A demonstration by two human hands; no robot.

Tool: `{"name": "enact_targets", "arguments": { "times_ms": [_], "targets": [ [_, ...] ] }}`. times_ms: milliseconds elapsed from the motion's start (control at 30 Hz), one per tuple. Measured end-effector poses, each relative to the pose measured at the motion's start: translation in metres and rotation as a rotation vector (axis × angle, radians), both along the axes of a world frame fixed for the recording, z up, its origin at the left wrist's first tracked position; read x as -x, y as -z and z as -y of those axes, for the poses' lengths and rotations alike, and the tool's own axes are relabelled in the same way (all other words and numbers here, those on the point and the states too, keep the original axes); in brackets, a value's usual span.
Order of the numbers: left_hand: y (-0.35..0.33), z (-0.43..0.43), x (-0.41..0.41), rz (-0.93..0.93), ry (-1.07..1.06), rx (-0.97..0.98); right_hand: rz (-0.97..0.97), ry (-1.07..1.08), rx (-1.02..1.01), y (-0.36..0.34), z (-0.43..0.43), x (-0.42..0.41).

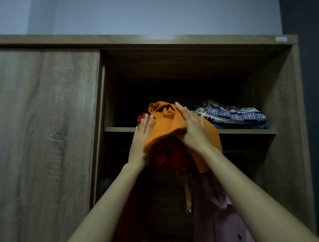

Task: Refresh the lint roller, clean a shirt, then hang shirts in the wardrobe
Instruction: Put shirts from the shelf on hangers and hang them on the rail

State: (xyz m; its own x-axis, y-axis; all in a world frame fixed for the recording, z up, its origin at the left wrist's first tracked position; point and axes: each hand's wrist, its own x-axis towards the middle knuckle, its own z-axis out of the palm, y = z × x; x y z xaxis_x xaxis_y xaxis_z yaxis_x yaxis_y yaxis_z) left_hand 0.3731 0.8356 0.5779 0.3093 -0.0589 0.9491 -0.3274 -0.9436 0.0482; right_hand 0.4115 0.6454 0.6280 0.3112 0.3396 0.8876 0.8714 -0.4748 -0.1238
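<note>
Left grip (142,138), right grip (192,128) both raised, flat, fingers straight.

Matt wood-grain wardrobe (44,127) w/ soft orange cloth (166,126).

I have only one view, from the camera worn on my head. It faces forward and tilts upward, near to the wardrobe (44,127), which fills almost the whole width. The upper shelf (118,129) lies at about the middle height, with the wall (149,14) above the wardrobe. My forearms (107,206) run from the bottom edge up to my left hand (141,138) and right hand (191,127) at the centre.
</note>
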Motion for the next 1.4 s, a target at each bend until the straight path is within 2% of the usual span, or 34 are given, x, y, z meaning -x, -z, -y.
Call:
{"name": "enact_targets", "arguments": {
  "times_ms": [100,233,367,600,667,733,833,900,967,1000,1067,1133,1200,1300,1400],
  "targets": [
    [-0.004,-0.009,0.0,-0.061,-0.097,-0.057,0.05,0.131,0.112,0.004,-0.003,-0.008],
    [-0.005,-0.02,-0.003,-0.05,-0.211,-0.162,0.19,0.14,0.082,0.014,-0.007,-0.011],
    [-0.007,-0.026,-0.003,-0.034,-0.225,-0.192,0.315,0.114,0.03,0.02,-0.006,-0.016],
    [-0.007,-0.026,-0.004,-0.011,-0.227,-0.189,0.431,0.15,0.09,0.019,0.005,-0.02],
    [-0.008,-0.025,-0.003,-0.015,-0.213,-0.18,0.359,0.119,0.139,0.014,0.011,-0.014],
    [-0.009,-0.024,-0.002,-0.014,-0.202,-0.177,0.157,0.028,0.269,0.006,0.017,-0.009],
    [-0.01,-0.025,0.001,-0.02,-0.192,-0.183,-0.127,-0.221,0.394,-0.005,0.035,-0.008],
    [-0.01,-0.026,0.002,-0.022,-0.192,-0.193,-0.263,-0.349,0.341,-0.007,0.045,-0.004],
    [-0.01,-0.028,0.002,-0.024,-0.186,-0.194,-0.312,-0.405,0.177,-0.004,0.041,0.005],
    [-0.01,-0.028,0.002,-0.02,-0.184,-0.193,-0.283,-0.385,0.082,-0.002,0.034,0.01],
    [-0.009,-0.027,0.002,-0.013,-0.178,-0.187,-0.16,-0.196,-0.028,0.003,0.016,0.014],
    [-0.008,-0.026,0.001,-0.006,-0.166,-0.181,-0.064,0.072,-0.018,0.008,-0.003,0.012],
    [-0.008,-0.025,0.001,-0.002,-0.165,-0.177,-0.072,0.252,-0.027,0.01,-0.016,0.006],
    [-0.008,-0.025,0.0,-0.004,-0.188,-0.176,-0.09,0.35,-0.042,0.011,-0.029,0.0],
    [-0.008,-0.022,-0.001,0.0,-0.207,-0.169,0.027,0.349,-0.076,0.011,-0.038,-0.003]
  ]
}}
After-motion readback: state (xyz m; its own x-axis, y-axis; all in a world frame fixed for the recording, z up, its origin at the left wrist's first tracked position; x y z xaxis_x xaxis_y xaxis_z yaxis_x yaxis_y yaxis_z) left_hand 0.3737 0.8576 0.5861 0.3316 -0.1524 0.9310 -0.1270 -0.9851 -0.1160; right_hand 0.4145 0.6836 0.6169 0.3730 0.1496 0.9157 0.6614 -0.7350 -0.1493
